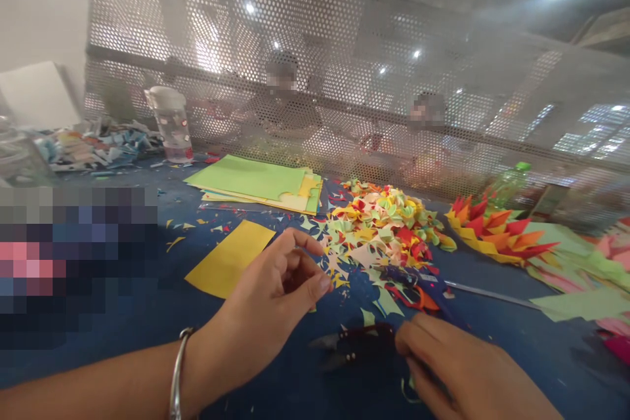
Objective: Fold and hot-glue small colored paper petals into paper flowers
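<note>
My left hand [273, 305] hovers over the blue table, fingers loosely curved with a gap between thumb and fingertips and nothing visible in them. Beyond its wrist and knuckles lies a yellow sheet of paper [229, 259]. At the lower right, my right hand [457, 364] is curled, its fingers at the handle end of dark thread snips [364, 336]. The blades of the snips point left and stand apart; motion blur and shadow soften them. A small green paper scrap [408, 390] shows beneath the right fingers.
A stack of green and yellow sheets [256, 177] lies behind. Cut paper scraps [388, 223] are heaped centrally. Red and orange pointed paper shapes [497, 230] stand right, near a green-capped bottle [514, 184]. A lidded cup [170, 125] stands left. Perforated metal panels [339, 105] separate other people.
</note>
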`<state>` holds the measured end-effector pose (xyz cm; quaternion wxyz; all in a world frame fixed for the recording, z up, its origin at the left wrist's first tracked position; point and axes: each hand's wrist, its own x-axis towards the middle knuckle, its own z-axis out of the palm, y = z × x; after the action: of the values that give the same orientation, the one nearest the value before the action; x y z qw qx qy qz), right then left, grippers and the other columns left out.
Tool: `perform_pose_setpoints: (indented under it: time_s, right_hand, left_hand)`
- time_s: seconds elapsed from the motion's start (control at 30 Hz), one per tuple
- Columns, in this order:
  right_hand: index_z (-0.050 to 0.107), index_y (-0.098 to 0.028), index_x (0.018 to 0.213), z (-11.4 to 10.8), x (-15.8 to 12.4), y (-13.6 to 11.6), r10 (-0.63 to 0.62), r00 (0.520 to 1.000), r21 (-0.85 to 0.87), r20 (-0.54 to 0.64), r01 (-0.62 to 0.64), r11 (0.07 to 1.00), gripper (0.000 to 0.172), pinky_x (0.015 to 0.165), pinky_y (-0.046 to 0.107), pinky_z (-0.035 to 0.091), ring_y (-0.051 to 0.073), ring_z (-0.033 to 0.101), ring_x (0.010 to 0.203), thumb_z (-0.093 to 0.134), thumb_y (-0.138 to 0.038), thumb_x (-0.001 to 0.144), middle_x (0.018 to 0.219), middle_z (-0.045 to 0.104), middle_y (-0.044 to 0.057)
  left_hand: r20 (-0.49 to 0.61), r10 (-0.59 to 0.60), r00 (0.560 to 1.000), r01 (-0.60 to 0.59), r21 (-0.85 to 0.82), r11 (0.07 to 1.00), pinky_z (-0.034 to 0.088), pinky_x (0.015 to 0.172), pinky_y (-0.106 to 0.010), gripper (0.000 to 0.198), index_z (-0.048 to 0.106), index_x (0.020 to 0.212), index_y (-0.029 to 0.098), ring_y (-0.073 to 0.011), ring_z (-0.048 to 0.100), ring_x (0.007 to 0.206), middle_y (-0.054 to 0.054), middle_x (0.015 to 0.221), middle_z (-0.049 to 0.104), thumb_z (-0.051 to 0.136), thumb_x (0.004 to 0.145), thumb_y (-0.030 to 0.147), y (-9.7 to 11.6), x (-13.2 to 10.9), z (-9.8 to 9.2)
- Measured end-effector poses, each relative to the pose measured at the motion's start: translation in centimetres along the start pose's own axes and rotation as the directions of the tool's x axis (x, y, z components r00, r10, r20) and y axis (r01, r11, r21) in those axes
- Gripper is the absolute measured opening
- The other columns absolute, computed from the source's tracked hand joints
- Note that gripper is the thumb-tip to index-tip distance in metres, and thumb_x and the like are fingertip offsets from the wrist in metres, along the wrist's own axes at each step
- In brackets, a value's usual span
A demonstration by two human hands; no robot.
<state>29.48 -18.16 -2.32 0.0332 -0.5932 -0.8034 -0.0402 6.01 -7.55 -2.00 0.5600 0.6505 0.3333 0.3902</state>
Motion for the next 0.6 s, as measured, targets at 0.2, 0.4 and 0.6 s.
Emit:
perform_pose_setpoints:
  time_s: [0.2,0.4,0.6]
  right_hand:
    - [0.061,-0.024,0.083,-1.2,0.9,0.3,-0.019,0.998,-0.102,-0.066,0.012,0.995,0.017,0.056,0.032,0.051,0.024,0.066,0.073,0.051,-0.009,0.082,0.082,0.064,0.005]
    - [0.066,-0.021,0.090,-1.6,2.9,-1.6,-0.107,0.994,0.070,0.011,0.106,0.992,0.016,0.069,0.036,0.055,0.024,0.066,0.085,0.056,-0.012,0.082,0.090,0.068,0.006]
    - [0.066,-0.018,0.086,-1.1,2.4,-0.9,-0.044,0.998,0.062,0.055,0.040,0.997,0.010,0.063,0.036,0.054,0.025,0.067,0.077,0.061,-0.012,0.080,0.084,0.069,0.008]
  left_hand:
    - [-0.007,0.000,1.000,0.000,0.012,1.000,0.045,0.061,-0.026,0.021,0.047,0.098,0.021,-0.0138,0.055,0.064,0.003,0.070,0.059,0.060,0.084,0.028,0.0,-0.2,0.0]
    - [0.008,0.009,1.000,-0.010,0.063,0.998,0.042,0.061,-0.026,0.022,0.047,0.100,0.022,-0.0140,0.056,0.064,0.003,0.069,0.060,0.060,0.084,0.029,0.3,-0.1,-0.1]
    - [0.010,0.018,1.000,-0.019,0.132,0.991,0.039,0.059,-0.025,0.023,0.048,0.102,0.021,-0.0139,0.054,0.065,0.003,0.070,0.061,0.059,0.085,0.030,0.0,0.3,-0.5]
